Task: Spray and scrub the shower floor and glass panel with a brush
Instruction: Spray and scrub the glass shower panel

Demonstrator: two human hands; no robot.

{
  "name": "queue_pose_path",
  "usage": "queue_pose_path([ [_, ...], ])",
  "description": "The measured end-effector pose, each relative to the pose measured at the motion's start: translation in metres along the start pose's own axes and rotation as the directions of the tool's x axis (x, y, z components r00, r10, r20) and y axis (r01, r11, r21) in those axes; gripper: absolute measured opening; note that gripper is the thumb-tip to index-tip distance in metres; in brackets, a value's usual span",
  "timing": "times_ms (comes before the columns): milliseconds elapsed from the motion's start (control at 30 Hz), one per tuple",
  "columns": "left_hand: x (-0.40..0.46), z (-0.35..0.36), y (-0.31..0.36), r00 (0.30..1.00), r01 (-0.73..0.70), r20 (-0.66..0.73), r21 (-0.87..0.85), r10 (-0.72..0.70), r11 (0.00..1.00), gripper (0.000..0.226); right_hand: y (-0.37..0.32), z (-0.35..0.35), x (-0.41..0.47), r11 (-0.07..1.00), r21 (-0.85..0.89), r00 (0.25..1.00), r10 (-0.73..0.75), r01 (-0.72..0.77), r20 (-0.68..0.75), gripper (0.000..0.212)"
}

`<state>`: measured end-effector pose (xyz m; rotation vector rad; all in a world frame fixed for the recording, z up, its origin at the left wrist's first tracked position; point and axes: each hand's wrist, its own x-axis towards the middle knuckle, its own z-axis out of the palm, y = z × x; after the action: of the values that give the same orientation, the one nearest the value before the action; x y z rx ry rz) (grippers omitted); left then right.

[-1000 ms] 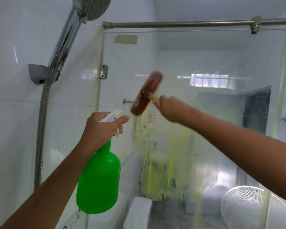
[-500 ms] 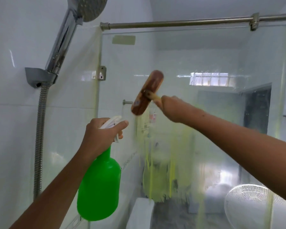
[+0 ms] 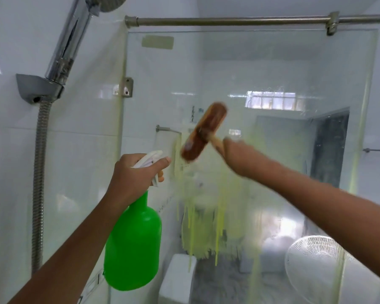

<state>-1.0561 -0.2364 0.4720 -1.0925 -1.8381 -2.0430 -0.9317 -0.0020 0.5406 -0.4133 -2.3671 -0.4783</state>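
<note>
My left hand (image 3: 133,175) grips the white trigger head of a green spray bottle (image 3: 133,244), held upright at centre left, nozzle facing the glass panel (image 3: 272,69). My right hand (image 3: 239,156) holds the wooden handle of a brown scrub brush (image 3: 203,131), whose head is tilted and pressed against the glass at mid height. Yellow-green cleaner (image 3: 202,229) runs down the glass in streaks below the brush. The shower floor is out of view.
A chrome shower head in its wall holder (image 3: 38,87) with a metal hose (image 3: 38,183) hangs on the left tiled wall. A metal rail (image 3: 228,20) braces the glass top. Behind the glass stand a white fan (image 3: 314,266) and a towel bar (image 3: 167,129).
The brush and my right hand have shifted slightly right and down along the glass. The bottle stays in my left hand, a little lower in view.
</note>
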Motion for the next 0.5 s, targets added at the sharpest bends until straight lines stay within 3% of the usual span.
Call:
queue_pose_path([
  [67,-0.002,0.0,0.001,1.0,-0.009,-0.001,0.006,0.009,1.0,0.023,0.019,-0.022,0.028,0.986,0.128,0.982,0.129,-0.111,-0.135,0.059],
  [133,-0.004,-0.001,0.001,1.0,-0.016,-0.005,0.014,0.016,1.0,0.026,0.019,-0.021,0.027,0.972,0.188,0.973,0.169,-0.139,-0.154,0.061],
  [200,-0.007,-0.003,0.003,1.0,-0.018,-0.005,0.024,0.018,1.0,0.026,0.016,0.01,0.001,0.995,0.083,0.995,0.061,-0.055,-0.079,0.066],
  [300,-0.009,-0.01,0.005,1.0,-0.023,-0.02,0.004,0.023,1.0,0.022,-0.001,0.04,-0.06,0.997,0.038,0.981,-0.075,0.07,0.176,0.049],
  [367,-0.009,-0.012,0.006,1.0,-0.024,-0.005,-0.022,0.023,0.999,0.021,0.002,0.038,-0.061,0.997,0.075,0.983,-0.024,0.01,0.183,0.049],
  [500,-0.01,-0.001,0.008,0.996,-0.054,0.074,0.014,0.053,0.998,0.036,0.009,-0.002,-0.027,0.946,0.256,0.98,0.199,-0.197,0.017,0.053],
])
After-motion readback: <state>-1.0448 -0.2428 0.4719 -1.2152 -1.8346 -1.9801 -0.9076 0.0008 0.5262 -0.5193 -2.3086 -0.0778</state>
